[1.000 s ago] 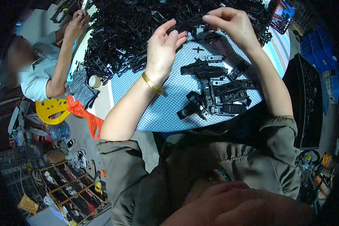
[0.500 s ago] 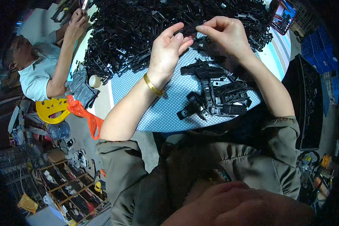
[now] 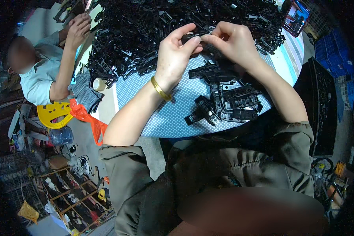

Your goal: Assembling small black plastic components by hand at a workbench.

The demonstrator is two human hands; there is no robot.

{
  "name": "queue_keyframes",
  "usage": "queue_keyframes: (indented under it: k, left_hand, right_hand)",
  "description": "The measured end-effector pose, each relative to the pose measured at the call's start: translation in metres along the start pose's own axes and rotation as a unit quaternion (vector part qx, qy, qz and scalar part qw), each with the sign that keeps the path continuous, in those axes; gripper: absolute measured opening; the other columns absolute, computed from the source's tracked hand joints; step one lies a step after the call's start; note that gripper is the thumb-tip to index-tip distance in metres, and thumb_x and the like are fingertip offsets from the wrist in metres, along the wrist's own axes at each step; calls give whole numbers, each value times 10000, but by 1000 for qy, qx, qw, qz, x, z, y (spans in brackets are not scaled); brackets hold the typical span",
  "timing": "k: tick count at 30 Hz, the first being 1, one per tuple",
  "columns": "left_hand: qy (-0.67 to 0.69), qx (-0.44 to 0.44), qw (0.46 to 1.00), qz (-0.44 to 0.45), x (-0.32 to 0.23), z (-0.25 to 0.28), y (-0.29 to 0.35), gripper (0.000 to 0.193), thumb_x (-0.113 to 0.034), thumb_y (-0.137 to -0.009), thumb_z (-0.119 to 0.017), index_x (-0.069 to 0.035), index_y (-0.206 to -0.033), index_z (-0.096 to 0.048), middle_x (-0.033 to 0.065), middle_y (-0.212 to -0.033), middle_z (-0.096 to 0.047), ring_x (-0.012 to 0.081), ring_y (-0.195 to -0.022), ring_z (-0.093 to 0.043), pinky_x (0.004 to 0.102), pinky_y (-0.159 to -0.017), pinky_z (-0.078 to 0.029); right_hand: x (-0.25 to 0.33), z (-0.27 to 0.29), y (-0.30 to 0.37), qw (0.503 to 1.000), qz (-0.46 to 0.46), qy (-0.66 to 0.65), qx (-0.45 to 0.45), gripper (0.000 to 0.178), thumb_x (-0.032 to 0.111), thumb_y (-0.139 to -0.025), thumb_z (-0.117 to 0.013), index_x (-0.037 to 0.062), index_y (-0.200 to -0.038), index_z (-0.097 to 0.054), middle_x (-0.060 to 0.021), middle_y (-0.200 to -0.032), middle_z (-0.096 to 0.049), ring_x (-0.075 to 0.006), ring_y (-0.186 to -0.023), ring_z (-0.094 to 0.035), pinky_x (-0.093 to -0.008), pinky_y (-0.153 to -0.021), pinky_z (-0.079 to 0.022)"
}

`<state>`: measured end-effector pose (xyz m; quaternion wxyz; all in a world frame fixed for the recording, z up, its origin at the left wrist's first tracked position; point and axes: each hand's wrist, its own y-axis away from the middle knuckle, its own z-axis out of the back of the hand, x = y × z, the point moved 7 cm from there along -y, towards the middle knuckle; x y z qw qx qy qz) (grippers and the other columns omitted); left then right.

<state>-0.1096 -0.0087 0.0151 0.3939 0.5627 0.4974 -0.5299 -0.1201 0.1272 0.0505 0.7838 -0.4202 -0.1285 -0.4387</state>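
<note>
My left hand (image 3: 176, 51), with a gold bangle on its wrist, is raised over the near edge of a big heap of black plastic parts (image 3: 129, 31). Its thumb and fingers are bent together at the tips. My right hand (image 3: 236, 44) meets it there, thumb and forefinger pinched close to the left thumb. Whatever lies between the fingertips is small and dark and blends into the heap behind. Below the hands, on the blue dotted tablecloth (image 3: 153, 116), lies a smaller group of black plastic clip-like pieces (image 3: 228, 96), several of them stacked across one another.
A phone (image 3: 295, 17) stands at the table's right edge. At the left sits a co-worker (image 3: 43, 74), hands together by the heap. A tape roll (image 3: 99, 84), grey cloth (image 3: 84, 92), red bag (image 3: 84, 116) and yellow stool (image 3: 47, 116) are nearby. Blue crates (image 3: 334, 51) stand far right.
My two hands have come together, so that the thumbs nearly touch. The right hand has shifted slightly down and left. The co-worker's hands have drawn together.
</note>
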Motion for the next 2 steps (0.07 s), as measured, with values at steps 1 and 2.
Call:
queue_keyframes:
  k: [1, 2]
  left_hand:
    - [-2, 7, 1000, 2, -3, -1, 1, 395, -52, -846, -516, 42, -1209, -390, 135, -932, -594, 150, -800, -609, 238, -726, -516]
    - [0, 16, 1000, 5, -7, -4, 2, 410, -51, -847, -513, 43, -1225, -383, 136, -917, -591, 156, -825, -610, 190, -679, -503]
  right_hand:
    - [8, 0, -1, 997, 29, 71, 10, 243, 273, -736, -681, 33, -754, -648, -28, -570, -592, -138, -430, -500, -246, -416, -396]
    - [8, 0, -3, 992, 16, 118, 36, 286, 332, -737, -671, 49, -775, -655, -37, -591, -615, -171, -455, -533, -253, -455, -421]
